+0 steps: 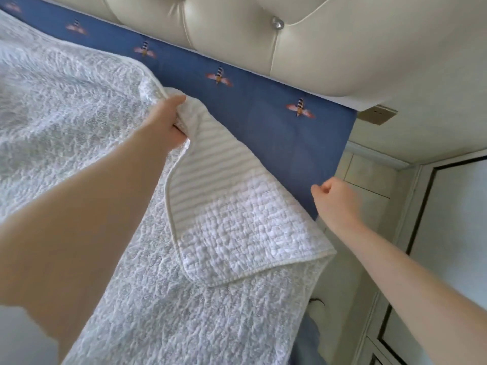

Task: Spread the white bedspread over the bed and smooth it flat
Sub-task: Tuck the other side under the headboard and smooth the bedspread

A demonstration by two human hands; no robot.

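Observation:
The white quilted bedspread (66, 122) covers most of the bed, leaving a band of blue sheet (253, 111) with bee prints bare along the headboard. Its near corner (237, 219) is folded back on itself, showing a striped underside. My left hand (166, 122) grips the bedspread's top edge at the fold, fingers curled round the cloth. My right hand (334, 198) hovers at the bed's right edge with fingers curled and holds nothing, just beside the folded corner.
A cream tufted headboard (263, 35) runs along the top. To the right are a wall socket plate (376, 114), a pale tiled floor and a white cabinet (448, 233) with dark trim close to the bed's side.

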